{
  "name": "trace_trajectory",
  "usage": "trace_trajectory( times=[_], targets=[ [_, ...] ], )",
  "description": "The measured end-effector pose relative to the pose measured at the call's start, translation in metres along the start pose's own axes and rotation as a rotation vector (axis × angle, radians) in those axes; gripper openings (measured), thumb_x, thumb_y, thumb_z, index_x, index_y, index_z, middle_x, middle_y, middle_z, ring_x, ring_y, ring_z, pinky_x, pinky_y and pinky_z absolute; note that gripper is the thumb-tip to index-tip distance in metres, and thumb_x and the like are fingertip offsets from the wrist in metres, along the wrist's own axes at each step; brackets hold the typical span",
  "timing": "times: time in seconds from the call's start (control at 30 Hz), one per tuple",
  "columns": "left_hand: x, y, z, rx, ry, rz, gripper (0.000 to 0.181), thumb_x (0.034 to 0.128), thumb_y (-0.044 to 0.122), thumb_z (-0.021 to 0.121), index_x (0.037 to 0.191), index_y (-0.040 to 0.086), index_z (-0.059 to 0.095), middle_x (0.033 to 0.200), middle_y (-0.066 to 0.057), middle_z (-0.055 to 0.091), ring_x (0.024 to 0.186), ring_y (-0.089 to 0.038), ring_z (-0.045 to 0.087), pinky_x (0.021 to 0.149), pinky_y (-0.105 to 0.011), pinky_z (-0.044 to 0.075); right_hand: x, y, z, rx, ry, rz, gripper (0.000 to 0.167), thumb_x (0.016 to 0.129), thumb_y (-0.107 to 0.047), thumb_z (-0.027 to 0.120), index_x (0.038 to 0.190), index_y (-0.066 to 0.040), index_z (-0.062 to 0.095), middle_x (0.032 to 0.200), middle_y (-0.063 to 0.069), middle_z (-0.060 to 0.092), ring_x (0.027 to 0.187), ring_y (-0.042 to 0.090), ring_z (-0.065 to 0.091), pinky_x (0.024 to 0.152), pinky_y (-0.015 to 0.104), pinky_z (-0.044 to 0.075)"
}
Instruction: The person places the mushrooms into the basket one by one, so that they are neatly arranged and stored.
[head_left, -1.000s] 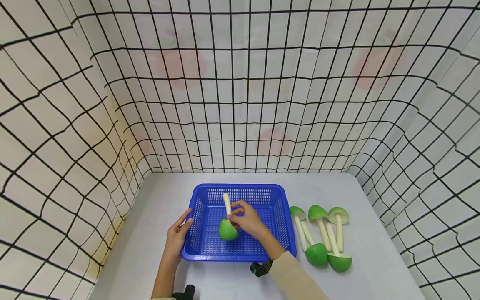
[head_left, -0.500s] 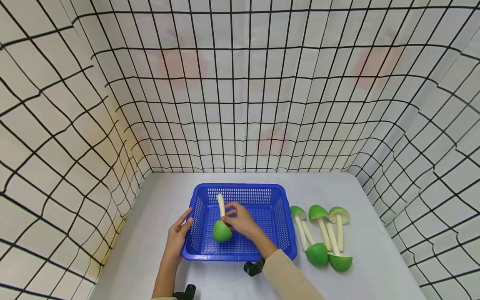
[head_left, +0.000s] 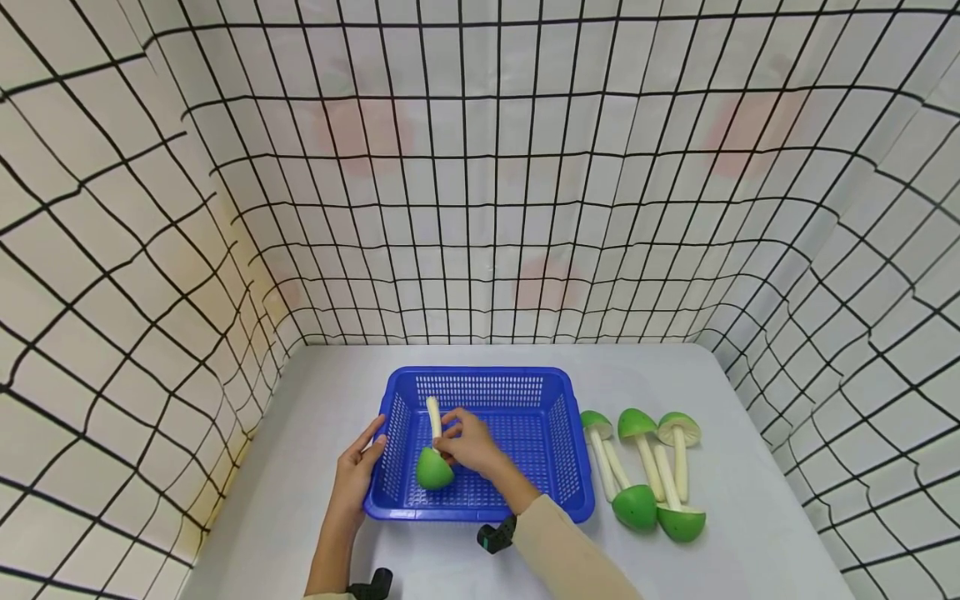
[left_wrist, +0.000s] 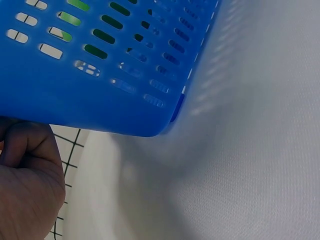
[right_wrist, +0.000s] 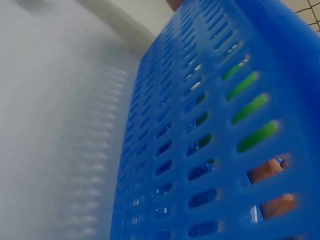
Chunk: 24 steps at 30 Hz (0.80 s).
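Note:
A toy mushroom (head_left: 434,470) with a green cap and pale stem is pinched by its stem in my right hand (head_left: 471,443). It is inside the blue plastic basket (head_left: 480,515), near the left side, cap toward me; whether it touches the basket floor, I cannot tell. My left hand (head_left: 354,482) holds the basket's left rim between thumb and fingers. In the left wrist view, that hand (left_wrist: 30,175) shows at the rim, with green behind the slots. Through the basket wall (right_wrist: 170,150) in the right wrist view, pieces of green cap and of my right fingers (right_wrist: 267,170) appear.
Several more green-capped toy mushrooms (head_left: 636,507) lie right of the basket on the white table (head_left: 750,533), caps pointing alternately away and toward me. A white cloth with a black grid (head_left: 480,167) hangs at the back and both sides.
My right hand has carried the mushroom left and slightly toward me inside the basket. The left hand and the basket have stayed nearly still.

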<state>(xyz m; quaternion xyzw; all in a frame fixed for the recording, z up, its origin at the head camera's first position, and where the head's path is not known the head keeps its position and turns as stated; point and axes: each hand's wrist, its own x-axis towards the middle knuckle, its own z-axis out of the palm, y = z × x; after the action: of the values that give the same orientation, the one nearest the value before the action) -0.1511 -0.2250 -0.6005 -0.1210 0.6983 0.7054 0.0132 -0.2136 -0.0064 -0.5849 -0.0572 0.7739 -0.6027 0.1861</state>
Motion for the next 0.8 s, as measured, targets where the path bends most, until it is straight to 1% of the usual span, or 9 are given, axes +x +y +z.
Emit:
trace_trajectory(
  times=[0.17, 0.27, 0.37, 0.43, 0.6, 0.8],
  targets=[
    [-0.001, -0.001, 0.000, -0.020, -0.007, 0.000, 0.049, 0.1034, 0.045, 0.060, 0.150, 0.031, 0.054, 0.154, -0.012, 0.054, 0.124, -0.038, 0.064, 0.095, -0.043, 0.058, 0.000, 0.002, 0.007, -0.039, -0.003, 0.014, 0.033, 0.092, -0.006, 0.074, 0.121, -0.003, 0.058, 0.094, 0.011, 0.070, 0.070, 0.018, 0.070, 0.067, 0.041, 0.062],
    [-0.001, -0.001, -0.001, -0.025, -0.007, -0.003, 0.050, 0.1033, 0.046, 0.059, 0.151, 0.031, 0.054, 0.153, -0.013, 0.055, 0.123, -0.039, 0.065, 0.094, -0.045, 0.058, 0.000, 0.002, 0.011, -0.046, -0.016, 0.016, 0.034, 0.093, -0.005, 0.074, 0.122, -0.002, 0.057, 0.094, 0.011, 0.071, 0.071, 0.018, 0.070, 0.068, 0.042, 0.062],
    [0.000, -0.001, -0.001, -0.019, -0.009, 0.003, 0.052, 0.1030, 0.047, 0.059, 0.151, 0.030, 0.053, 0.153, -0.014, 0.054, 0.124, -0.040, 0.064, 0.096, -0.047, 0.057, 0.002, 0.002, 0.014, -0.044, -0.025, 0.028, 0.035, 0.093, -0.005, 0.074, 0.123, -0.002, 0.057, 0.094, 0.011, 0.071, 0.071, 0.018, 0.070, 0.069, 0.043, 0.062],
    [0.000, -0.001, 0.000, -0.011, -0.014, 0.015, 0.054, 0.1032, 0.048, 0.059, 0.152, 0.028, 0.052, 0.154, -0.016, 0.053, 0.125, -0.041, 0.064, 0.097, -0.048, 0.057, 0.002, 0.003, 0.015, -0.047, -0.030, 0.028, 0.035, 0.092, -0.005, 0.074, 0.123, -0.001, 0.057, 0.094, 0.011, 0.071, 0.071, 0.018, 0.070, 0.068, 0.041, 0.062],
    [0.000, 0.001, 0.002, -0.010, -0.008, 0.014, 0.054, 0.1038, 0.047, 0.058, 0.153, 0.026, 0.051, 0.155, -0.017, 0.052, 0.126, -0.040, 0.063, 0.096, -0.047, 0.057, 0.002, 0.004, 0.018, -0.016, -0.051, 0.053, 0.035, 0.091, -0.003, 0.075, 0.121, -0.001, 0.056, 0.093, 0.011, 0.071, 0.071, 0.019, 0.070, 0.063, 0.034, 0.061],
    [-0.002, 0.001, 0.002, -0.033, -0.009, 0.003, 0.053, 0.1037, 0.046, 0.058, 0.153, 0.028, 0.051, 0.154, -0.015, 0.053, 0.127, -0.039, 0.063, 0.095, -0.045, 0.058, 0.003, 0.006, 0.021, 0.030, -0.037, 0.065, 0.036, 0.090, 0.000, 0.075, 0.120, 0.001, 0.056, 0.093, 0.013, 0.071, 0.070, 0.019, 0.070, 0.061, 0.032, 0.061]
  ],
)
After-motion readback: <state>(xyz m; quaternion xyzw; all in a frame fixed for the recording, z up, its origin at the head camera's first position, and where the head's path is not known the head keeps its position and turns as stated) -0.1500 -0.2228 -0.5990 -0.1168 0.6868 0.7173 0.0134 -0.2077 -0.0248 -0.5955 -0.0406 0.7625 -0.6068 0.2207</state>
